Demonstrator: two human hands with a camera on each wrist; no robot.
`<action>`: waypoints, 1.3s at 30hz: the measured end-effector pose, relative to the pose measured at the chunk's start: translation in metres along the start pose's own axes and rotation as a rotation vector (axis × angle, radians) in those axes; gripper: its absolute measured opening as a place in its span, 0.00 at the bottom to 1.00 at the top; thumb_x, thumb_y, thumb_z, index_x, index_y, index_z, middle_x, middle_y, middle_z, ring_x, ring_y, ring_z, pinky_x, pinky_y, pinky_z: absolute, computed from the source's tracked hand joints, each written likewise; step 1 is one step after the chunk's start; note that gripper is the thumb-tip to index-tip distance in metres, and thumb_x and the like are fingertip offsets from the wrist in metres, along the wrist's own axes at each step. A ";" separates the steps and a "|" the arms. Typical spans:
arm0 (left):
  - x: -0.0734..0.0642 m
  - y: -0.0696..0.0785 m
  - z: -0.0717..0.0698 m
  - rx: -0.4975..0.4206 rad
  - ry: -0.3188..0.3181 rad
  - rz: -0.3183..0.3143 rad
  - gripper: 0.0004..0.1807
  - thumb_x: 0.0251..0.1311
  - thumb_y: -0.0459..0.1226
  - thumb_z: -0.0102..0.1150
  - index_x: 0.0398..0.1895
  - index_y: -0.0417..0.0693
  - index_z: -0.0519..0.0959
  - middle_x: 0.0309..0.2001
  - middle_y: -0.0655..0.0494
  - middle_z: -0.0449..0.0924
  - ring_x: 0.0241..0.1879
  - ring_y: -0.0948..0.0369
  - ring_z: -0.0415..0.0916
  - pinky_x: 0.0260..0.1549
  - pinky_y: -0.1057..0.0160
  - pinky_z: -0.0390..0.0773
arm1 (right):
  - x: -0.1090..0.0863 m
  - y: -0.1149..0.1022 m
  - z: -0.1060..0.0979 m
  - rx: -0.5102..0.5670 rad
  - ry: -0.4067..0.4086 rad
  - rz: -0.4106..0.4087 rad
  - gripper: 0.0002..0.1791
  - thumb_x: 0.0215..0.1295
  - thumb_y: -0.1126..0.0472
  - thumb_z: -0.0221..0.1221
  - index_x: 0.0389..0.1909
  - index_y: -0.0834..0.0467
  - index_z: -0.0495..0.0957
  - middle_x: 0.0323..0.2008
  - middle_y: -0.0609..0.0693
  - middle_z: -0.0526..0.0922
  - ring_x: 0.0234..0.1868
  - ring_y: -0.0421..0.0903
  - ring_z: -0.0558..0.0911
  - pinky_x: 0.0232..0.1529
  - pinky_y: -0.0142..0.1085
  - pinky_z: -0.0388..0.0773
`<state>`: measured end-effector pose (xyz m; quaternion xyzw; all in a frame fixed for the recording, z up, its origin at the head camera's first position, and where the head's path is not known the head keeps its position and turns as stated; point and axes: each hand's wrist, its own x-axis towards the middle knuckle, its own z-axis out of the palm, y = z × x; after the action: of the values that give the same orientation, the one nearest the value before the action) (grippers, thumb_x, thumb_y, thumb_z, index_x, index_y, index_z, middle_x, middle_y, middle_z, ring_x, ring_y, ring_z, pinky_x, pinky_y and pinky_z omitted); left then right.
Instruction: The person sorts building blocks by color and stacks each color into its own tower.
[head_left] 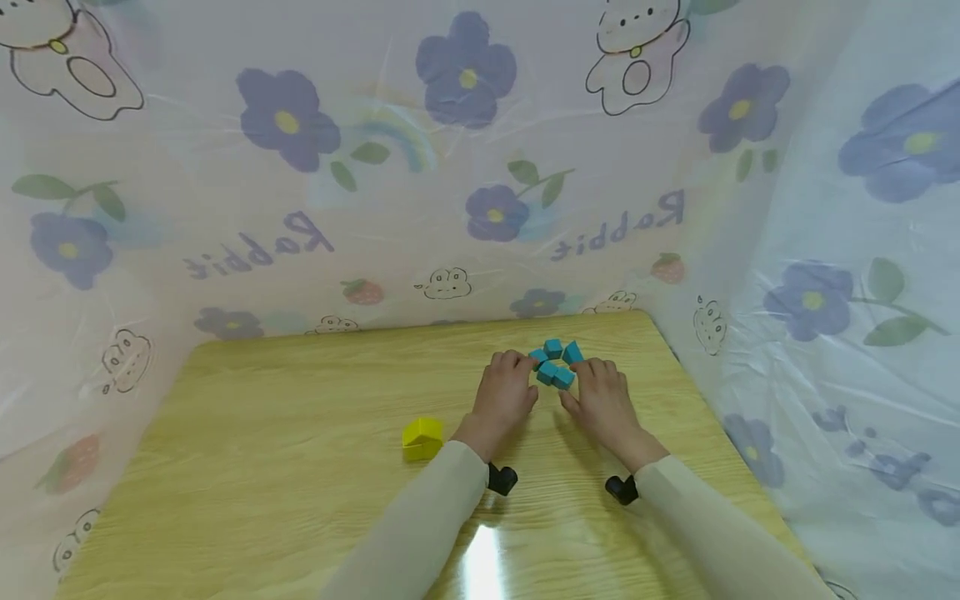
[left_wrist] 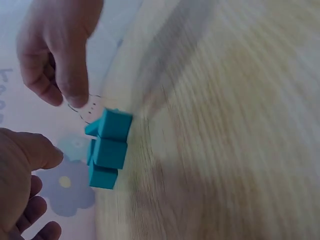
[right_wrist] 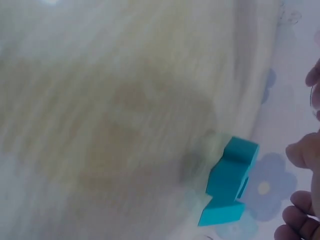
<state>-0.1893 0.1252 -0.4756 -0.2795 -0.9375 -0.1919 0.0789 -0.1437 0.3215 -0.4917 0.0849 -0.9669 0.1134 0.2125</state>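
Note:
Several teal blocks [head_left: 552, 348] sit bunched together toward the far right of the wooden table, some cube-like and one a wedge [head_left: 572, 354]. My left hand [head_left: 504, 390] is just left of the cluster, fingers loosely bent and holding nothing. On the other side, my right hand [head_left: 602, 400] has its fingertips close to the wedge. The left wrist view has the blocks [left_wrist: 111, 152] between the lower left hand [left_wrist: 22, 175] and the upper right hand [left_wrist: 62, 45]. In the right wrist view, thumb and fingers of the right hand [right_wrist: 306, 195] appear beside the blocks [right_wrist: 230, 175].
A yellow block shape [head_left: 422, 438] lies on the table [head_left: 300, 500], left of my left forearm. A patterned sheet [head_left: 375, 192] with flowers and rabbits rises behind the table and along its sides. Dark wrist cameras [head_left: 502, 479] show under the sleeves.

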 end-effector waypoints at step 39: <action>0.038 -0.017 0.046 0.084 -0.089 0.028 0.17 0.77 0.43 0.59 0.65 0.58 0.80 0.56 0.53 0.75 0.54 0.53 0.69 0.57 0.53 0.76 | 0.031 0.009 0.038 0.079 -0.174 0.030 0.17 0.70 0.55 0.70 0.56 0.56 0.84 0.57 0.58 0.76 0.61 0.62 0.70 0.62 0.61 0.68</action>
<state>-0.2322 0.1493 -0.5134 -0.2972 -0.9433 -0.1386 0.0515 -0.1879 0.3170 -0.5133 0.0882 -0.9776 0.1465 0.1225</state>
